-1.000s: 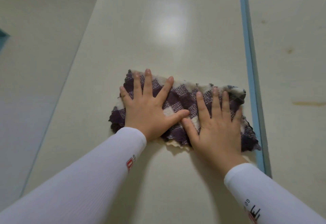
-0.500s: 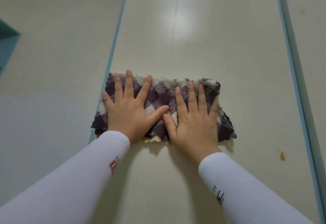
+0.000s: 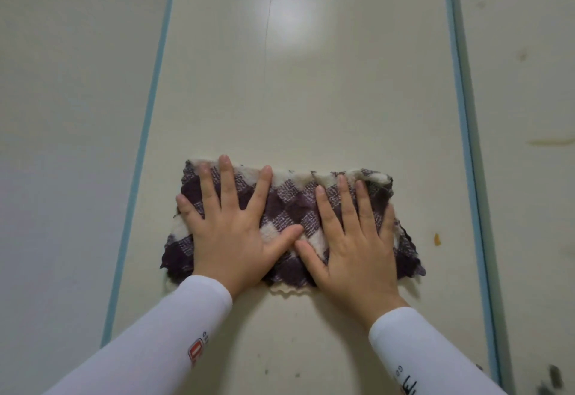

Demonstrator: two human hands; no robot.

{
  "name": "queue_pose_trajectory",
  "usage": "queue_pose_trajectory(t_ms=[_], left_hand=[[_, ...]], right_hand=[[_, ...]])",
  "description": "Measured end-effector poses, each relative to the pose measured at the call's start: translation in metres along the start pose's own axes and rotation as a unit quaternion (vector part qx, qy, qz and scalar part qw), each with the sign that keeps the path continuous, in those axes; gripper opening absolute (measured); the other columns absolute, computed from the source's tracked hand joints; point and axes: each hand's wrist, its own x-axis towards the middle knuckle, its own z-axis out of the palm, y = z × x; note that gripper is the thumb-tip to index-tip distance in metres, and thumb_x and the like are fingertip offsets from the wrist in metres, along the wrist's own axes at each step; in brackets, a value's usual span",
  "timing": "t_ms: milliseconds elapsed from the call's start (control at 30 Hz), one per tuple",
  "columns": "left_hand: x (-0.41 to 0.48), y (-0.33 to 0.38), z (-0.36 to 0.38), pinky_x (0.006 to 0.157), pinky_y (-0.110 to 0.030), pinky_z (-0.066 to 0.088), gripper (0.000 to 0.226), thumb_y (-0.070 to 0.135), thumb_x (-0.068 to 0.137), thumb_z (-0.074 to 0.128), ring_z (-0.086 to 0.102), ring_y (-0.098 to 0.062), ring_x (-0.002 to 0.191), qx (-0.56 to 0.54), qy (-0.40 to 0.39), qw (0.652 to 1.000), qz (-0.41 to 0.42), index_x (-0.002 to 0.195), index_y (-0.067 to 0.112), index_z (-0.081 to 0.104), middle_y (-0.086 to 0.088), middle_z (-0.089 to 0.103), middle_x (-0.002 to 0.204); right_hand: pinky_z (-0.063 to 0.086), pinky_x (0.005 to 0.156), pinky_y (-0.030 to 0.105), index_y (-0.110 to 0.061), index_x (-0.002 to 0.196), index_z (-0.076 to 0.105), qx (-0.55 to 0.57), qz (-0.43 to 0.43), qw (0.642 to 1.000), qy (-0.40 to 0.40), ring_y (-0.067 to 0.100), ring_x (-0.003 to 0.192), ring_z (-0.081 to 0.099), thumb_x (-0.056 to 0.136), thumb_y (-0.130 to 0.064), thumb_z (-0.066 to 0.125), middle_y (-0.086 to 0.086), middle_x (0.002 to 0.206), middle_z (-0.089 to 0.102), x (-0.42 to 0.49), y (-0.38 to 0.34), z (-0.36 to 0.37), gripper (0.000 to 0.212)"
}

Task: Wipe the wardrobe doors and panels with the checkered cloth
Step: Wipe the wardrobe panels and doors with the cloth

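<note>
Centre door panel (image 3: 311, 98): wiping is judged partway. Neighbouring panel (image 3: 529, 176), 3 o'clock: stains are seen, wiping judged outstanding. Checkered cloth (image 3: 289, 207), panel centre: pressed flat under left hand (image 3: 230, 239) and right hand (image 3: 357, 248), fingers spread wide. Orange speck (image 3: 437, 239), 3 o'clock of cloth, unwiped

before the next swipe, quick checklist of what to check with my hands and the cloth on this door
1. Both hands flat on the cloth: ok. The left hand and right hand press the cloth with straight fingers.
2. Cloth flat on the door: ok, folded.
3. Cloth apart from the blue strips: ok, short of the left strip and the right strip.
4. Door clean right of the cloth: not ok, an orange speck sits there.
5. Door clean below the hands: not ok, dark specks.
6. Cloth's underside clean: cannot tell, hidden.
</note>
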Motion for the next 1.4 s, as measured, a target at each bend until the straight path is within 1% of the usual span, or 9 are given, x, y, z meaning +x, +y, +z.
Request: queue_pose_trajectory(t_ms=[133, 300, 467, 600, 800, 967, 1133, 1267, 1400], left_hand=[[-0.006, 0.029, 0.003, 0.093, -0.077, 0.014, 0.088, 0.082, 0.075, 0.008, 0.014, -0.049, 0.137, -0.001, -0.011, 1.0, 0.006, 0.142, 0.031, 0.029, -0.025, 0.019, 0.151], [-0.004, 0.06, 0.008, 0.093, -0.077, 0.014, 0.088, 0.082, 0.075, 0.007, 0.014, -0.05, 0.137, -0.01, -0.007, 1.0, 0.015, 0.142, 0.031, 0.032, -0.026, 0.02, 0.15], [-0.001, 0.094, 0.013, 0.095, -0.076, 0.012, 0.087, 0.081, 0.071, 0.022, 0.014, -0.05, 0.136, -0.009, 0.008, 0.999, 0.03, 0.142, 0.032, 0.033, -0.026, 0.021, 0.15], [-0.008, 0.11, 0.016, 0.096, -0.075, 0.012, 0.084, 0.079, 0.073, 0.025, 0.014, -0.049, 0.137, -0.011, 0.015, 0.999, 0.039, 0.141, 0.032, 0.034, -0.025, 0.021, 0.15], [-0.037, 0.104, 0.022, 0.096, -0.074, 0.014, 0.077, 0.074, 0.077, 0.027, 0.015, -0.046, 0.138, -0.01, 0.01, 0.999, 0.039, 0.142, 0.033, 0.031, -0.023, 0.02, 0.151], [-0.062, 0.084, 0.019, 0.096, -0.074, 0.013, 0.076, 0.074, 0.078, 0.026, 0.011, -0.044, 0.138, -0.006, -0.009, 0.999, 0.048, 0.143, 0.034, 0.025, -0.023, 0.018, 0.152], [-0.094, 0.053, 0.019, 0.099, -0.072, 0.01, 0.074, 0.075, 0.082, 0.014, 0.007, -0.042, 0.139, 0.005, -0.035, 0.997, 0.07, 0.144, 0.035, 0.019, -0.019, 0.01, 0.153], [-0.109, 0.03, 0.016, 0.1, -0.069, 0.007, 0.071, 0.073, 0.084, 0.011, 0.008, -0.042, 0.139, 0.012, -0.049, 0.996, 0.072, 0.145, 0.035, 0.017, -0.019, 0.011, 0.153], [-0.12, 0.005, 0.011, 0.096, -0.073, 0.016, 0.072, 0.072, 0.085, 0.012, 0.01, -0.043, 0.138, 0.022, -0.06, 0.997, 0.053, 0.145, 0.034, 0.017, -0.022, 0.017, 0.152]], right_hand=[[0.01, 0.107, 0.061, -0.026, 0.145, 0.026, -0.013, 0.027, 0.999, -0.032, 0.027, 0.142, 0.017, 0.089, -0.067, 0.014, 0.007, 0.154, 0.021, -0.012, 0.028, -0.007, 0.071], [0.008, 0.105, 0.067, -0.03, 0.146, 0.02, -0.023, 0.052, 0.997, -0.049, 0.027, 0.143, 0.013, 0.087, -0.07, 0.012, 0.004, 0.156, 0.017, -0.02, 0.06, -0.013, 0.072], [0.011, 0.101, 0.07, -0.03, 0.146, 0.019, -0.025, 0.085, 0.995, -0.044, 0.027, 0.143, 0.011, 0.086, -0.071, 0.013, 0.004, 0.156, 0.015, -0.029, 0.09, -0.017, 0.073], [0.017, 0.102, 0.068, -0.025, 0.145, 0.023, -0.019, 0.105, 0.994, -0.026, 0.03, 0.142, 0.014, 0.088, -0.07, 0.011, 0.011, 0.154, 0.021, -0.04, 0.101, -0.017, 0.073], [0.014, 0.101, 0.07, -0.021, 0.146, 0.022, -0.014, 0.16, 0.986, -0.033, 0.034, 0.14, 0.012, 0.091, -0.064, 0.011, 0.017, 0.153, 0.018, -0.068, 0.073, -0.011, 0.071], [0.001, 0.105, 0.066, -0.022, 0.148, 0.013, 0.005, 0.175, 0.983, -0.058, 0.029, 0.144, -0.005, 0.092, -0.06, 0.01, 0.011, 0.155, 0.004, -0.096, 0.043, -0.009, 0.068], [-0.006, 0.107, 0.063, -0.028, 0.15, 0.004, -0.003, 0.158, 0.985, -0.07, 0.031, 0.144, -0.004, 0.091, -0.063, 0.01, 0.005, 0.156, -0.014, -0.123, 0.016, -0.006, 0.068], [-0.003, 0.106, 0.067, -0.028, 0.15, 0.002, -0.008, 0.137, 0.988, -0.073, 0.032, 0.144, -0.005, 0.092, -0.059, 0.012, 0.008, 0.156, -0.011, -0.13, -0.01, -0.003, 0.066], [-0.003, 0.105, 0.069, -0.028, 0.149, 0.01, -0.013, 0.099, 0.992, -0.071, 0.034, 0.143, -0.002, 0.092, -0.058, 0.019, 0.011, 0.156, -0.003, -0.13, -0.032, 0.001, 0.066]])
